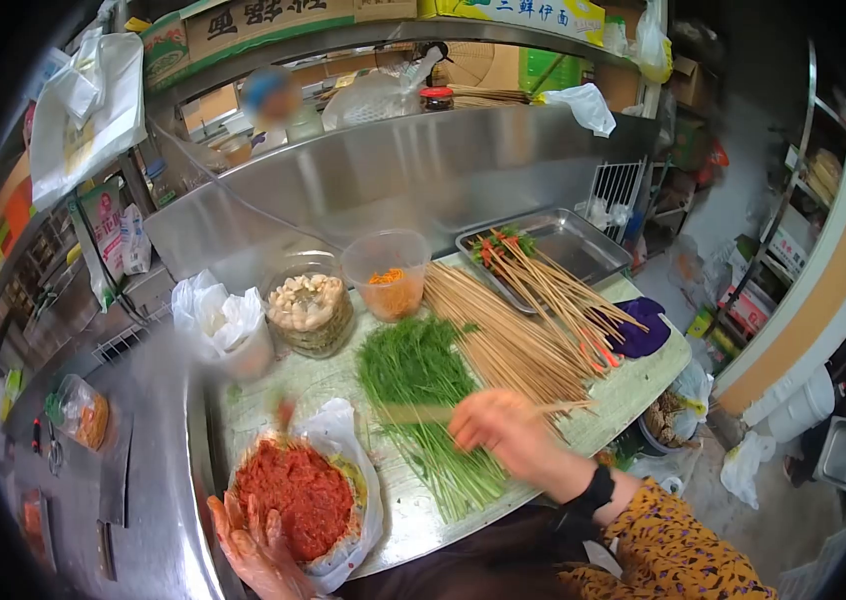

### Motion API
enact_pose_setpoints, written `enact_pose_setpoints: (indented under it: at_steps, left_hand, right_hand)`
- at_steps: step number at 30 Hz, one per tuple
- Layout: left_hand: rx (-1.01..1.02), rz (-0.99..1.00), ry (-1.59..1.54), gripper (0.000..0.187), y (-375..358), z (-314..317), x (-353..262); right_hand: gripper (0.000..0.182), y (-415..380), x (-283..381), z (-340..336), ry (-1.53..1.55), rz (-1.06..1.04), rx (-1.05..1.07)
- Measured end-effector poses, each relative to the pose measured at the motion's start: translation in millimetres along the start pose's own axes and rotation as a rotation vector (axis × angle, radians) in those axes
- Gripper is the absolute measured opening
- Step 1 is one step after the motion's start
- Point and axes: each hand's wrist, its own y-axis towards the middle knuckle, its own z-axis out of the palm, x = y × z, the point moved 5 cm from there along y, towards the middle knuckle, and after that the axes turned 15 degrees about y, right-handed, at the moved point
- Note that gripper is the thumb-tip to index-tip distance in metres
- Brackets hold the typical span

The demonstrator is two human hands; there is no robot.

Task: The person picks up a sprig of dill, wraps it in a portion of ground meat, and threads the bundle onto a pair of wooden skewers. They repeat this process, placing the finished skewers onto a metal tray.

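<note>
My right hand [508, 435] is closed around a wooden skewer [411, 412], held nearly level over the green herbs. At the skewer's left end is a motion-blurred reddish-green bit [284, 412], above the far edge of the red minced filling [293, 490]. That filling sits heaped in a container lined with a white plastic bag [367, 500]. My left hand [253, 540], wet and stained reddish, is at the near left side of the filling with its fingers stretched out. Long feathery green herbs [423, 390] lie on the board beneath my right hand.
Bare skewers [508, 335] lie right of the herbs. A metal tray [583, 250] holds filled skewers [533, 265]. Behind stand a tub with orange shreds [388, 285], a jar of pale cloves [308, 305] and a bag-lined container [233, 330]. A cleaver [116, 470] lies far left.
</note>
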Motion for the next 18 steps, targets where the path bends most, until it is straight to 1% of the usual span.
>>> enact_pose_setpoints:
  at_steps: [1, 2, 3, 4, 5, 6, 7, 8, 9, 10, 11, 12, 13, 14, 15, 16, 18]
  left_hand:
    - [-0.006, 0.072, 0.049, 0.057, 1, 0, 3]
    - [-0.007, 0.075, 0.047, 0.057, 1, 1, 8]
    - [-0.062, 0.084, 0.118, 0.056, 1, 0, 12]
    - [-0.117, 0.093, 0.188, 0.054, 1, 0, 14]
    - [-0.119, 0.098, 0.183, 0.054, 1, 1, 12]
    - [-0.137, 0.131, 0.135, 0.038, 0, 1, 7]
    - [-0.153, 0.163, 0.087, 0.023, -1, 3, 5]
    - [-0.151, 0.160, 0.089, 0.023, -1, 0, 12]
    - [-0.079, 0.200, 0.180, 0.036, 0, -4, 21]
    - [-0.008, 0.237, 0.277, 0.050, 0, -2, 25]
    - [-0.013, 0.226, 0.292, 0.050, 0, -4, 30]
    - [-0.043, 0.243, 0.279, 0.048, 0, -1, 29]
    - [-0.075, 0.256, 0.271, 0.047, -2, -3, 28]
    - [-0.021, 0.235, 0.230, 0.047, -1, -5, 32]
    - [-0.019, 0.229, 0.245, 0.047, 0, -5, 32]
    - [-0.016, 0.225, 0.256, 0.048, 0, -5, 33]
    - [-0.005, 0.223, 0.254, 0.048, 0, -7, 35]
  right_hand:
    - [0.019, 9, 22, -19, 0.052, -0.155, -0.083]
    - [0.020, 20, 44, -38, 0.067, -0.263, -0.121]
    - [0.021, 32, 67, -57, 0.082, -0.371, -0.160]
    - [0.023, 46, 85, -78, 0.079, -0.442, -0.200]
    - [0.025, 61, 99, -99, 0.075, -0.512, -0.240]
    - [0.025, 82, 107, -122, 0.076, -0.514, -0.236]
    - [0.026, 103, 113, -154, 0.151, -0.517, -0.356]
    - [0.027, 113, 115, -178, 0.226, -0.514, -0.482]
    - [0.027, 118, 117, -188, 0.224, -0.507, -0.489]
    - [0.027, 123, 112, -196, 0.280, -0.433, -0.521]
    - [0.026, 126, 102, -204, 0.335, -0.353, -0.554]
    - [0.026, 123, 97, -203, 0.333, -0.329, -0.566]
    - [0.024, 118, 93, -188, 0.197, -0.247, -0.467]
    - [0.022, 111, 88, -172, 0.068, -0.165, -0.361]
    - [0.017, 102, 80, -144, -0.018, -0.128, -0.321]
    - [0.017, 94, 71, -125, -0.015, -0.106, -0.327]
    - [0.015, 83, 54, -88, -0.403, 0.042, -0.223]
